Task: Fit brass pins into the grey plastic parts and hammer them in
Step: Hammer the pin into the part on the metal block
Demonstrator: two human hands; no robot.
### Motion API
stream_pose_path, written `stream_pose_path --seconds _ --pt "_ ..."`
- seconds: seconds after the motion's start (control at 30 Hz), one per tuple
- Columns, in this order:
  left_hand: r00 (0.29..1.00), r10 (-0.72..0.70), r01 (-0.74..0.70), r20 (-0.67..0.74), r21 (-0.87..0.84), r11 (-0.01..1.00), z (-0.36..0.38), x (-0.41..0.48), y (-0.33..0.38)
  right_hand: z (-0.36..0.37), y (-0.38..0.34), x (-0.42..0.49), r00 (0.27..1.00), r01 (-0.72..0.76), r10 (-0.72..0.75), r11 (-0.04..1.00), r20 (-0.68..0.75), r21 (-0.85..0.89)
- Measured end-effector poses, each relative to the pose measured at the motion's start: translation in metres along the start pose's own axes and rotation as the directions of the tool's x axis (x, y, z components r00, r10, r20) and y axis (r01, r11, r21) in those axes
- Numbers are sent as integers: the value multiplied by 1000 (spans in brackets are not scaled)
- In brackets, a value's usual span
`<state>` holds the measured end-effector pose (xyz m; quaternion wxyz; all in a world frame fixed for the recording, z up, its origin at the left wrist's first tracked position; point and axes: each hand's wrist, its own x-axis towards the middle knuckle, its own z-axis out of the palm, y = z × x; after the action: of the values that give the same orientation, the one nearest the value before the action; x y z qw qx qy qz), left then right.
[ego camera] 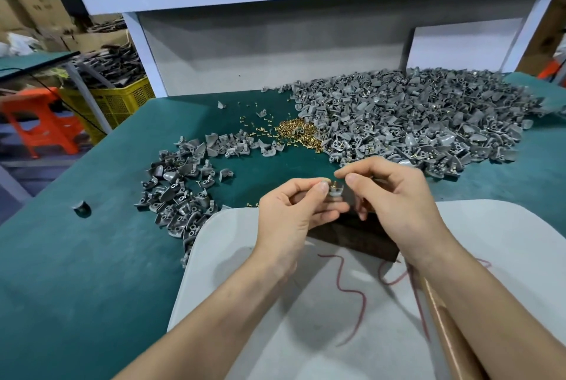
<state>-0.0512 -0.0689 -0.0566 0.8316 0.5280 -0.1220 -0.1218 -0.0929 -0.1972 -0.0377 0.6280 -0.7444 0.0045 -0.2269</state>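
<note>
Nearest me, my left hand [294, 208] pinches a grey part [335, 194] above the dark block [352, 235], steadying it while my right hand [389, 192] seats a brass pin [335, 184].

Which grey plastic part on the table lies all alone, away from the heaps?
The lone grey part at the far left of the green table. It lies clear of the left heap; the other parts sit in heaps or close-lying scatter.

Bright, even overhead light, soft shadows under the forearms, wide-angle bending at the edges (background slightly soft).
</note>
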Motion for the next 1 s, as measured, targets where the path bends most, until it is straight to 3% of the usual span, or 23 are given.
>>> stream_pose_path --seconds 0.23,0.43,0.67,1.0 --pt "999 22 -27 48 100 995 -3 3 8 -3 -2 0 993 -13 1 995 117 95" --pt "997 -27 12 75 193 981 -7 5 12 -5 -1 0 980 100 -70 982 185 -162" --pt "994 -57 29 94 277 961 -10 6 15 -7 1 -4 911 412 -319 701 261 -582" --pt "986 -98 42 133 370 928 -11 5 18 -2 -1 -10 905 425 -265 576 331 -698"
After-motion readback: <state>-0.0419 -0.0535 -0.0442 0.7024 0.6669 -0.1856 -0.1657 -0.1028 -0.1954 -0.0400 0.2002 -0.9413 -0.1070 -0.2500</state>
